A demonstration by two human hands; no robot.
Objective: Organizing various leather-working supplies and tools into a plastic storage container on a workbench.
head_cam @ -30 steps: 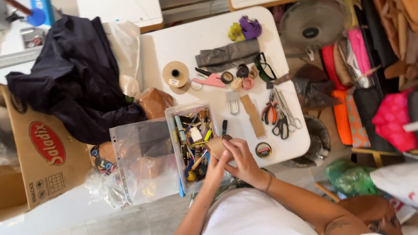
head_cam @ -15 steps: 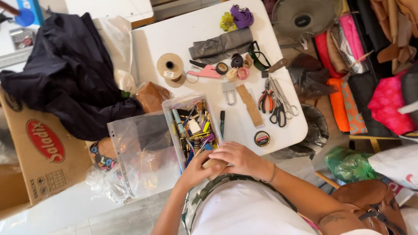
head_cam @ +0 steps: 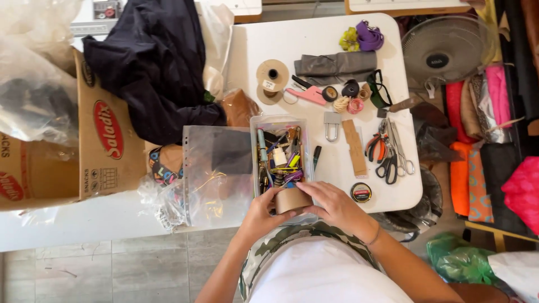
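Both my hands hold a small brown cardboard piece [head_cam: 293,199] at the near end of a clear plastic box [head_cam: 254,146] full of pens, markers and small tools. My left hand [head_cam: 261,212] grips its left side. My right hand [head_cam: 332,205] covers its right side, fingers curled over the top edge. The box sits on a white table [head_cam: 314,33] just in front of my body.
Right of the box lie a tape roll [head_cam: 360,192], scissors [head_cam: 390,154], pliers [head_cam: 375,147], a padlock [head_cam: 331,126] and a wooden strip [head_cam: 354,147]. Farther back are a thread spool [head_cam: 272,78] and grey cloth [head_cam: 336,63]. A clear plastic sleeve [head_cam: 216,174], dark garment [head_cam: 151,62] and cardboard carton [head_cam: 106,140] are left.
The view has shifted so the table sits lower and nearer. My hands have slid from the box's right edge to its near end, closing together around the brown cardboard piece.
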